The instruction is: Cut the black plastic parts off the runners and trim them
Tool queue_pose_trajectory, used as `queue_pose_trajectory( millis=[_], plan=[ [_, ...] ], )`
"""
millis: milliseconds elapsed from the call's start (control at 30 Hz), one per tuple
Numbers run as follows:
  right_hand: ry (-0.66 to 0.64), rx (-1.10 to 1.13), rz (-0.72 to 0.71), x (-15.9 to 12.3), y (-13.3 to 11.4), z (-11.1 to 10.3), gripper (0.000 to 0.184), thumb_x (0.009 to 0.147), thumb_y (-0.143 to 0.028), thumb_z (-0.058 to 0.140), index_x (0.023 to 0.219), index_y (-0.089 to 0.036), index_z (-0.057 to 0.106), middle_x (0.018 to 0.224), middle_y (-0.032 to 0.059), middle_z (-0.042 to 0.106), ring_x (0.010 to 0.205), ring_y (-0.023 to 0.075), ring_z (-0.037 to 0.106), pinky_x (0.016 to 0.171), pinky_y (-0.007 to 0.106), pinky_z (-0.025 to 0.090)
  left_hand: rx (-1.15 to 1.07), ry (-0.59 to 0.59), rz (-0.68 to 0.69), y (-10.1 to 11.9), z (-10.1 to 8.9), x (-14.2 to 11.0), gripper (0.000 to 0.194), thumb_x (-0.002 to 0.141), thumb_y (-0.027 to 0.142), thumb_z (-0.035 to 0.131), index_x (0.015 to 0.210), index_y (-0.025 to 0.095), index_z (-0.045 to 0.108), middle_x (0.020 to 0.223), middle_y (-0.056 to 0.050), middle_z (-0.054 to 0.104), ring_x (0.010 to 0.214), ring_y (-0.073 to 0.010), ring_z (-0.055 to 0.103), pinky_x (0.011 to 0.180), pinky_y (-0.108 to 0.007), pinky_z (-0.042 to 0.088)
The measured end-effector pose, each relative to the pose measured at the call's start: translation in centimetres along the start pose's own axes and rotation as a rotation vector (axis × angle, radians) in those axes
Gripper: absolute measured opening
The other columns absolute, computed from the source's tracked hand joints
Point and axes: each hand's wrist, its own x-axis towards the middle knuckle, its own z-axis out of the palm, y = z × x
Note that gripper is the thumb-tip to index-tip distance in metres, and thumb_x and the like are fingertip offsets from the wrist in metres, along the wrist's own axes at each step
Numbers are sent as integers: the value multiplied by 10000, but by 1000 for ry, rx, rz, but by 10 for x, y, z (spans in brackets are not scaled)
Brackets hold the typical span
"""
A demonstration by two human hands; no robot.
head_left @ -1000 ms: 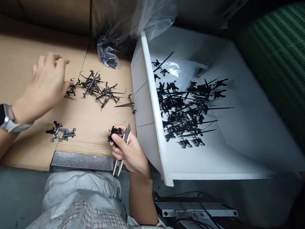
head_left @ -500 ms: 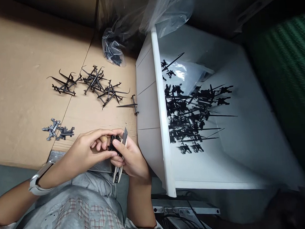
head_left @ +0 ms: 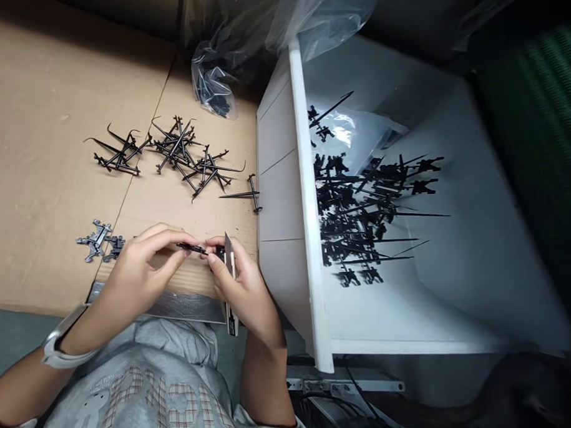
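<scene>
My left hand pinches a small black plastic part between thumb and fingertips, just above the front of the table. Close beside it, my right hand grips a utility knife, blade pointing away from me. Its thumb and index finger meet near the right end of the black part; something dark also shows between those fingers, too covered to make out. Left of my left hand lie bracket-like plastic parts, one greyish and one black, the latter partly hidden by the hand.
Thin black plastic sprues lie in loose piles on the cardboard-covered table. To the right, a large white bin holds many black parts and a clear bag. Another plastic bag stands behind the piles.
My hands have moved apart slightly, the left one leftward and over part of the black bracket. The black part now stretches out from my left fingertips. The knife remains in my right hand.
</scene>
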Motion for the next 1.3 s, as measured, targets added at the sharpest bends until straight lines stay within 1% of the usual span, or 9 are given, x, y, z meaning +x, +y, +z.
queue_pose_trajectory(
  millis=[100,200,400,533,633,800,1000,1133,1300],
  plan=[
    [138,-171,-99,-1,-3,2,217,930,-318,797,1129,-268,725,1248,75,776,1317,297,646,1244,496,438,234,-34,143,1,-2,-2,227,1017,178,620,1111,246,815,1100,-54,844,1050,-227,772,976,-341,593],
    [219,-338,-208,-5,-4,1,282,975,-324,727,1250,-261,720,1425,111,744,1427,313,613,1303,539,387,371,-74,198,0,-1,0,227,1037,161,582,1110,231,784,1068,-57,847,1021,-245,774,946,-363,592],
    [146,-437,-418,-19,-8,2,180,1030,-268,689,1188,-263,775,1086,58,812,1049,238,775,948,377,627,238,-169,239,6,-7,7,258,1029,115,553,984,203,791,987,-45,823,939,-183,760,874,-281,571],
    [185,-369,-545,-24,-11,12,122,989,-139,730,957,-257,740,906,1,803,841,185,775,728,282,605,-114,-85,-47,13,-3,5,223,952,189,686,1157,225,766,959,-19,810,918,-173,769,839,-259,601],
    [167,-352,-581,-28,-12,18,137,1017,-182,731,903,-247,693,896,9,778,800,182,750,679,281,589,-378,24,-219,15,5,3,265,848,314,856,1054,197,738,868,-22,763,849,-184,743,765,-259,600],
    [-66,-490,-641,-39,-15,13,387,1150,-508,470,1233,-232,728,945,49,714,795,188,675,707,308,597,-638,-55,-238,11,15,-4,437,874,584,869,861,183,694,799,-16,676,707,-131,620,642,-221,530],
    [-65,-625,-756,-49,-20,5,325,1146,-344,544,1460,-294,606,1076,52,808,855,199,752,757,315,624,-809,-156,-74,13,12,-15,192,1073,388,679,989,216,677,934,-18,709,838,-111,663,784,-194,553],
    [-23,-599,-798,-50,-18,6,527,1127,-304,592,1634,-341,452,1009,32,776,752,199,700,663,329,609,-735,-183,-101,24,9,-26,182,1117,396,590,1047,237,646,728,43,614,613,-79,530,595,-154,454],
    [-190,-543,-906,-38,-17,8,648,1128,-234,556,1721,-372,335,1033,46,770,809,227,724,666,359,620,-729,-159,-170,37,13,-32,279,1091,496,602,994,235,585,603,86,454,476,-77,318,446,-174,297]
  ],
)
